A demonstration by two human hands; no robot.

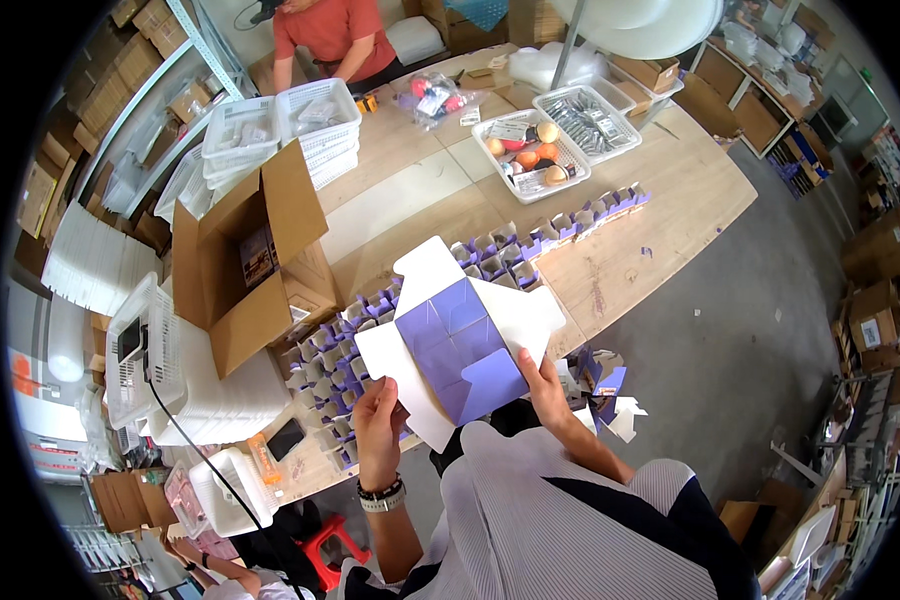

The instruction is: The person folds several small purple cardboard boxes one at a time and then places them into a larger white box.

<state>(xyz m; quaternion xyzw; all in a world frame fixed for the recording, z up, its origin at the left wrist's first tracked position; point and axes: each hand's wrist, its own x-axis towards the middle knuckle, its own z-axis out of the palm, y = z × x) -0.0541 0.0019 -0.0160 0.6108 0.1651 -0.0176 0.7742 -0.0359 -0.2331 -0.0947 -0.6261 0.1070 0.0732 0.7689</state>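
A partly folded cardboard box (450,345), purple in the middle with white flaps spread out around it, is held up in front of me over the table's near edge. My left hand (378,415) pinches its lower left white flap. With the thumb on top, my right hand (542,385) grips its right side beside a rounded purple flap. Behind and partly under it, rows of small open purple-and-grey boxes (345,365) stand on the wooden table, running up to the far right.
A large open brown carton (240,265) stands left, near stacked white baskets (320,115). Farther back are a white tray of round objects (570,185) and a tray of small packets (590,115). Cardboard scraps (610,385) lie below the right edge. Another person (335,35) is across the table.
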